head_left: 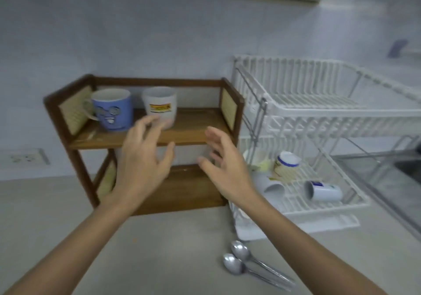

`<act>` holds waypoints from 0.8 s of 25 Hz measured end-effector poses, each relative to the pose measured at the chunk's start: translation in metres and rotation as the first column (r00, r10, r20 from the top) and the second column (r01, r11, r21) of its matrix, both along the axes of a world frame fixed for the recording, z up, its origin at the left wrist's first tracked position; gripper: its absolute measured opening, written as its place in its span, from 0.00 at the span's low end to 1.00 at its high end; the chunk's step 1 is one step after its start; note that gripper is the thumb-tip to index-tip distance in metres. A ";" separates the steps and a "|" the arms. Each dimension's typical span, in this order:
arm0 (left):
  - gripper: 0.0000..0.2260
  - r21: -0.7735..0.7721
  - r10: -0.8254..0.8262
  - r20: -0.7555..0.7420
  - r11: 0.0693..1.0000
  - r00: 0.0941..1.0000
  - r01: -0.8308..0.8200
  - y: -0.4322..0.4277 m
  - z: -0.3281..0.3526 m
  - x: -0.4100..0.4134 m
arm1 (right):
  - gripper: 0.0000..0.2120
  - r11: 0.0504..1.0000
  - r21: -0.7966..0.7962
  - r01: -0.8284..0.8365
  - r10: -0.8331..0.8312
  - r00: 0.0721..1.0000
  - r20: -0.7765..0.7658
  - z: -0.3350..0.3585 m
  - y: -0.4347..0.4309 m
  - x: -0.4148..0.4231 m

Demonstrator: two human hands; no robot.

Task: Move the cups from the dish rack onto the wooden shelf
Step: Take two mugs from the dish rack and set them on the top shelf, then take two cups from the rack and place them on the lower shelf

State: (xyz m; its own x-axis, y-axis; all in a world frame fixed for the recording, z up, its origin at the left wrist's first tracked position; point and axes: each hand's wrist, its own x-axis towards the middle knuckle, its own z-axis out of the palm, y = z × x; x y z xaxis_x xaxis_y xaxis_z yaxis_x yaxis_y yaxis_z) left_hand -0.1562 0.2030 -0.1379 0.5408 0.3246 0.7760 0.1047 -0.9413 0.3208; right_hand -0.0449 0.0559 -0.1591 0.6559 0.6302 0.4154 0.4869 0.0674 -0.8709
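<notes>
A two-level wooden shelf (pixel 196 126) stands against the wall. On its upper board sit a blue mug (pixel 112 110) with a cartoon face and a white cup (pixel 160 105) with a yellow label, both upright. My left hand (pixel 142 160) hovers just below the white cup, fingers spread, holding nothing. My right hand (pixel 224 164) is beside it, also spread and empty, in front of the shelf's right side. The white wire dish rack (pixel 319 114) stands to the right. Its lower tier holds a cream cup with a blue rim (pixel 286 163), a white cup with a blue label (pixel 323 191) on its side and a grey-white cup (pixel 272 186).
Two metal spoons (pixel 246 262) lie on the grey counter near the front. A white drip tray (pixel 330 224) sticks out under the rack. A wall socket (pixel 25 158) sits at the left. A steel sink edge (pixel 387 171) lies right of the rack.
</notes>
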 end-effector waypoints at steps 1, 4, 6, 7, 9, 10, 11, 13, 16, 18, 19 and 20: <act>0.18 -0.023 -0.098 0.035 0.995 0.995 0.099 -0.027 -0.014 -0.001 | 0.26 0.999 0.026 0.033 -0.034 0.999 0.043 -0.005 -0.026 0.002; 0.12 -0.043 -0.339 0.057 0.939 0.939 0.341 -0.096 -0.045 0.014 | 0.18 0.982 0.021 0.187 -0.187 0.956 0.227 -0.023 -0.097 0.024; 0.11 -0.049 -0.478 0.011 0.877 0.878 0.478 -0.131 -0.059 0.037 | 0.15 0.962 -0.045 0.270 -0.241 0.911 0.335 -0.039 -0.139 0.049; 0.11 -0.048 -0.530 -0.033 0.848 0.848 0.528 -0.144 -0.065 0.051 | 0.14 0.946 -0.099 0.309 -0.249 0.887 0.390 -0.049 -0.158 0.063; 0.14 -0.051 -0.555 -0.184 0.829 0.811 0.556 -0.168 -0.080 0.082 | 0.16 0.888 -0.258 0.381 -0.224 0.848 0.481 -0.069 -0.195 0.093; 0.17 -0.052 -0.523 -0.283 0.845 0.804 0.532 -0.176 -0.088 0.098 | 0.17 0.846 -0.341 0.410 -0.193 0.832 0.521 -0.077 -0.210 0.110; 0.22 -0.034 -0.462 -0.388 0.872 0.798 0.488 -0.182 -0.096 0.114 | 0.20 0.796 -0.415 0.440 -0.156 0.812 0.562 -0.085 -0.223 0.128; 0.32 0.119 -0.243 -0.577 0.920 0.780 0.375 -0.188 -0.110 0.149 | 0.27 0.673 -0.547 0.497 -0.061 0.775 0.629 -0.097 -0.242 0.164; 0.37 0.405 0.134 -0.745 0.869 0.654 0.283 -0.186 -0.114 0.195 | 0.39 0.414 -0.748 0.519 0.033 0.813 0.582 -0.106 -0.253 0.209; 0.38 0.506 0.300 -0.808 0.795 0.507 0.335 -0.188 -0.113 0.218 | 0.44 0.319 -0.813 0.487 0.077 0.842 0.534 -0.110 -0.254 0.231; 0.39 0.490 0.333 -0.851 0.783 0.407 0.384 -0.190 -0.113 0.228 | 0.45 0.299 -0.833 0.466 0.101 0.852 0.513 -0.111 -0.253 0.239; 0.40 0.416 0.312 -0.904 0.804 0.293 0.425 -0.194 -0.112 0.235 | 0.45 0.286 -0.850 0.442 0.126 0.862 0.491 -0.112 -0.250 0.244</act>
State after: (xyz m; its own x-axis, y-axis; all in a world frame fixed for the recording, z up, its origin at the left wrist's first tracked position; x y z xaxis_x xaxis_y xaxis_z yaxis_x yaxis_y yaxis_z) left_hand 0.0792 0.0095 -0.2499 0.9611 0.0371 -0.2737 -0.0947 -0.8866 -0.4528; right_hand 0.1993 -0.1941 -0.2706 0.7410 0.6578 -0.1347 0.6653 -0.7464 0.0155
